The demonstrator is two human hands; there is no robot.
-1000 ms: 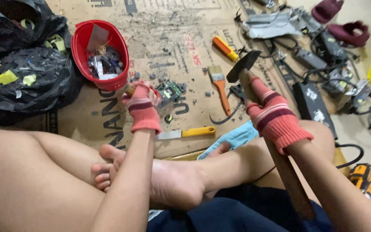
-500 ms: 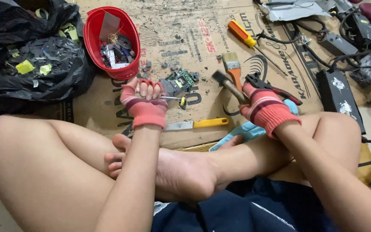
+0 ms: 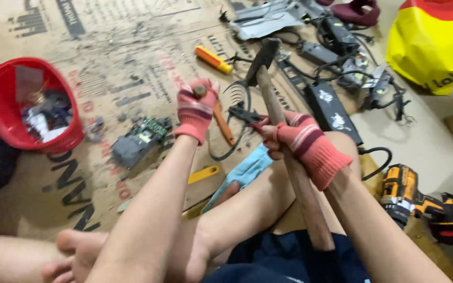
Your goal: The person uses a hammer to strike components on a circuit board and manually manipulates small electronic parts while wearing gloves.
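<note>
My right hand (image 3: pixel 308 144), in a red striped glove, grips the wooden handle of a hammer (image 3: pixel 281 120). The hammer's dark head (image 3: pixel 266 52) is up over the cardboard. My left hand (image 3: pixel 197 107), gloved the same way, is closed around a small tool whose round brown end (image 3: pixel 200 90) shows at the top of the fist. A green circuit board with a grey block (image 3: pixel 137 139) lies on the cardboard (image 3: pixel 121 47), below and left of my left hand. My bare legs and feet cross the lower part of the view.
A red bucket (image 3: pixel 6 131) of scrap parts stands at the left. An orange screwdriver (image 3: pixel 213 58), orange-handled brush (image 3: pixel 224 123), red-handled pliers (image 3: pixel 247 112), yellow knife (image 3: pixel 203 174) and blue cloth (image 3: pixel 242 173) lie nearby. Black adapters (image 3: pixel 331 105), a yellow drill (image 3: pixel 420 202) and a yellow bag (image 3: pixel 436 42) are at right.
The hammer has swung up, its head now high over the cardboard. My left hand has lifted off the circuit board. The view has shifted right.
</note>
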